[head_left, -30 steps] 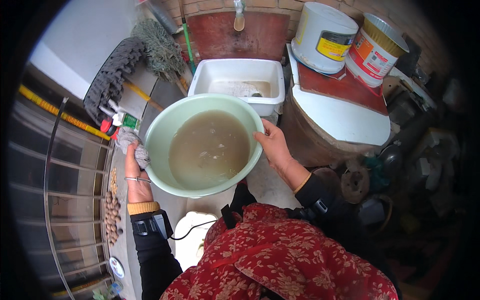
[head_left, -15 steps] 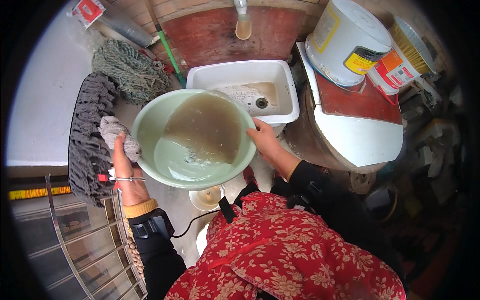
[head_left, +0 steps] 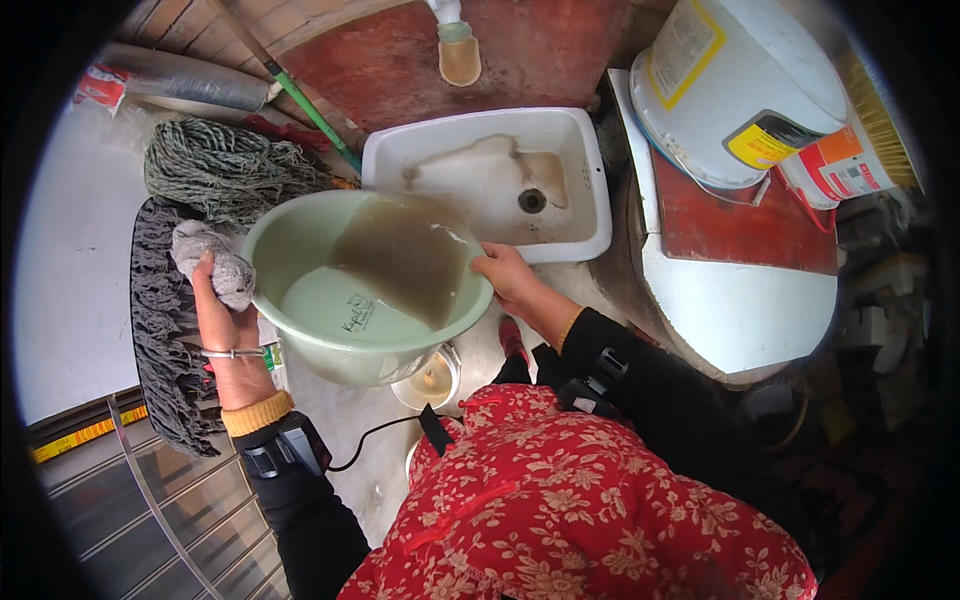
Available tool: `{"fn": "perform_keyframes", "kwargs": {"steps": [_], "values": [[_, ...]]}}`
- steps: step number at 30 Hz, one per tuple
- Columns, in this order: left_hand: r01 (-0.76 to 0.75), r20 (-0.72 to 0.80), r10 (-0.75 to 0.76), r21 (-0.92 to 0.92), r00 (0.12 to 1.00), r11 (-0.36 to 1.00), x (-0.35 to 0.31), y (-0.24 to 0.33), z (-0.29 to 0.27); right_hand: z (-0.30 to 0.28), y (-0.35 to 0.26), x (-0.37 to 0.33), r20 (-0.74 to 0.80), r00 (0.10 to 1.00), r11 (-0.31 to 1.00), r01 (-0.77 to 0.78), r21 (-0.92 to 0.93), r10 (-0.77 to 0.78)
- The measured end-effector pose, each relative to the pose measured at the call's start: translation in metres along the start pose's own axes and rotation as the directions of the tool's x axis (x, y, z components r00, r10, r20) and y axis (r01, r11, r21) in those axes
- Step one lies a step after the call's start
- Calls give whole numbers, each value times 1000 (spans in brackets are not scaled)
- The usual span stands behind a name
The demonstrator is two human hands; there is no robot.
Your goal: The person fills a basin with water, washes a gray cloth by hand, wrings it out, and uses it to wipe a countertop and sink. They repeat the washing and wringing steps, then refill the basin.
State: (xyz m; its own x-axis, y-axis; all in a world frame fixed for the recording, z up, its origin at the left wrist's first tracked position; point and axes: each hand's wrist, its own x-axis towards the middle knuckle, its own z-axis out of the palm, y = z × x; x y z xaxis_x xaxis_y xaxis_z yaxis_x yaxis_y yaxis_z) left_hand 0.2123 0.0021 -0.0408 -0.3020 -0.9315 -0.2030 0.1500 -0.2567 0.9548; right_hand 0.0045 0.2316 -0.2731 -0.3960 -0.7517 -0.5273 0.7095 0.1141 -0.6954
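Between my hands is a pale green plastic basin (head_left: pixel 305 290), tilted away from me toward a white sink. Murky brown water (head_left: pixel 400 262) pools at its far right side. My left hand (head_left: pixel 235 335) is closed on the basin's left side, with a bunched grey rag (head_left: pixel 214 263) held there too; most of its fingers are hidden. On the right rim, my right hand (head_left: pixel 512 277) grips with the thumb over the edge. The basin's far edge overlaps the near left of the sink (head_left: pixel 597 200), whose bottom shows a dark drain and brown residue.
A tap (head_left: pixel 459 55) hangs above the sink. White buckets (head_left: pixel 745 90) stand on a board (head_left: pixel 740 300) at right. Mop heads (head_left: pixel 165 330) and a green-handled pole (head_left: pixel 310 115) are at left. Below the basin stands a small bucket (head_left: pixel 440 385) with cloudy liquid.
The basin has tipped further toward the sink, its near side rising. The brown water has drawn back from the near wall, baring more of the inside. Both hands keep their hold.
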Motion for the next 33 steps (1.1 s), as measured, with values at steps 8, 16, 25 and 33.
{"fn": "perform_keyframes", "kwargs": {"steps": [8,16,25,33], "values": [[12,108,-17,46,994,999,29,6,34,-8,11,26,41,994,985,-106,134,102],[-34,276,4,102,961,994,49,4,105,-22,18,36,126,966,941,-249,229,225],[-15,431,-54,154,901,988,60,-7,199,-23,24,45,232,878,673,-472,570,419],[-19,489,-101,233,866,972,44,5,212,-21,22,41,446,822,535,-569,625,354]]}}
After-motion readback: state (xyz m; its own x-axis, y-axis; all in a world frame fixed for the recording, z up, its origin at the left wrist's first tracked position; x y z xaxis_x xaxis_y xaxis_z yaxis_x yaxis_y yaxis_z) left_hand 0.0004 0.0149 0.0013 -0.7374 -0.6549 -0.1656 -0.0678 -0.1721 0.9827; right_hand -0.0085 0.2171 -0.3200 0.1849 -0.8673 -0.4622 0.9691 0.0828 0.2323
